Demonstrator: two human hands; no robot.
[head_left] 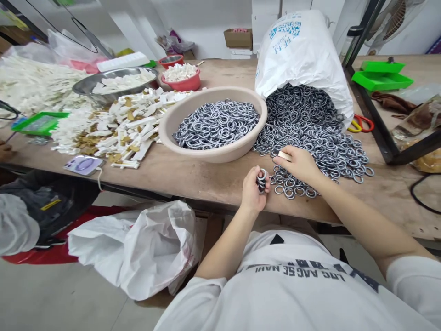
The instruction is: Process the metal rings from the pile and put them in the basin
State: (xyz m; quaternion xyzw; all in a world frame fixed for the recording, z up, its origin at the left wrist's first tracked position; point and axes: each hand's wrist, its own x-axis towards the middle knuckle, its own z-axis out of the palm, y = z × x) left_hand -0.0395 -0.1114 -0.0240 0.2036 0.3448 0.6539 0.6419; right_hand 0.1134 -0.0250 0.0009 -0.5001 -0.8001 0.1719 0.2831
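Note:
Several grey rings [262,180] are held in the curled fingers of my left hand [253,191], just above the table's front edge. My right hand [299,163] pinches a small pale piece with a dark end [284,156], over the near left side of a spread pile of grey rings [320,142]. That pile spills from the mouth of a white sack [303,50] lying on its side. To the left of my hands, a beige basin [213,155] holds many more of these rings.
White and brown pieces [127,124] cover the table [193,177] further left, near a steel bowl [82,88], a red bowl [186,83] and a phone [83,165]. Scissors [361,124] lie beside a black metal frame [372,119]. A white bag [155,253] hangs low in front.

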